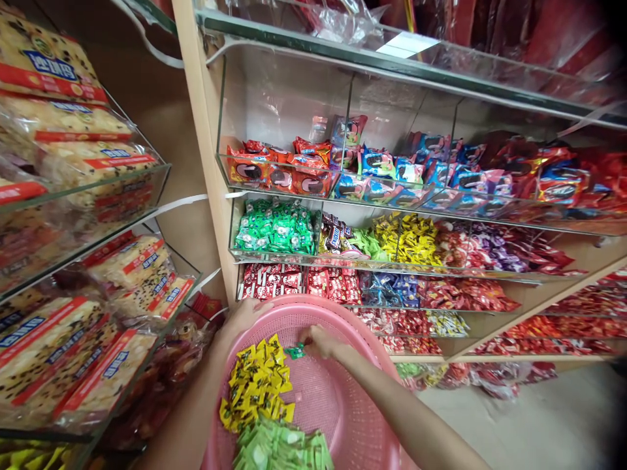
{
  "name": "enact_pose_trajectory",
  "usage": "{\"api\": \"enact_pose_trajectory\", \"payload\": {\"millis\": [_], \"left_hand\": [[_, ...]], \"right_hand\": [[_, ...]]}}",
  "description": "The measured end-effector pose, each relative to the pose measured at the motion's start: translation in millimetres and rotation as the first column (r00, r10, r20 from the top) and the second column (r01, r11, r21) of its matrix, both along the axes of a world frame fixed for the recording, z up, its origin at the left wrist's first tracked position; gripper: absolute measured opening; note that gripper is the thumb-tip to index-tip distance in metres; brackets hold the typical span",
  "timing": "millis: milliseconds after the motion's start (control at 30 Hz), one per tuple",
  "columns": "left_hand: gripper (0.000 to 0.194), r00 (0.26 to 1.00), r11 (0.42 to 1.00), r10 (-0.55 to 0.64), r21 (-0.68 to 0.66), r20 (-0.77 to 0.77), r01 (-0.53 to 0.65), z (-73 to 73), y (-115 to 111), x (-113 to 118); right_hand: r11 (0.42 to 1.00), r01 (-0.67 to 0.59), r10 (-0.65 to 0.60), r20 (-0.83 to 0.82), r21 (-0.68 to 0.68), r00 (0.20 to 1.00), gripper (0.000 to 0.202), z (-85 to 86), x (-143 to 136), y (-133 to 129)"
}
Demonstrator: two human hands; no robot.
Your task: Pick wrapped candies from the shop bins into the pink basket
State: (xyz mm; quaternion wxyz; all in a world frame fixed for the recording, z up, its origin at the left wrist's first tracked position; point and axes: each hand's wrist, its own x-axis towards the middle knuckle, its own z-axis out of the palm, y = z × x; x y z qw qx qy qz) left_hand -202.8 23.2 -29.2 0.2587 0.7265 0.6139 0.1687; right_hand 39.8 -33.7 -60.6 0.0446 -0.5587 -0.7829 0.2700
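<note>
A round pink plastic basket [337, 398] with a perforated wall is in front of me. My left hand [249, 318] grips its rim at the far left, with the fingertips partly hidden. Inside the basket, my right hand [319, 342] has its fingers closed at some dark green wrapped candies [295, 352] near the far wall. A heap of yellow wrapped candies [259, 385] lies along the basket's left side. Nearer to me, light green wrapped candies [284, 447] form another pile, cut off by the bottom of the view.
Ahead, a clear shelf bin holds green wrapped candies [277, 228]; beside it are yellow candies [409, 238]. Packaged snacks [281, 170] fill the bin above. Bagged pastries [117, 362] stand on glass shelves at left. A wooden post [203, 143] rises between the shelves. Floor [484, 421] shows at right.
</note>
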Motion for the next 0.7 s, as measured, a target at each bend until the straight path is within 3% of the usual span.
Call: {"api": "enact_pose_trajectory", "payload": {"millis": [467, 700], "left_hand": [[0.050, 0.999, 0.999, -0.035, 0.005, -0.022, 0.035, -3.3, -4, 16], [0.046, 0.994, 0.998, -0.062, -0.006, -0.088, 0.062, 6.9, -8, 27]], "right_hand": [[1.000, -0.001, 0.001, -0.094, 0.001, 0.996, 0.025, -11.9, 10, -13], [0.997, -0.016, 0.027, -0.132, 0.079, 0.991, 0.026, -9.9, 10, -19]]}}
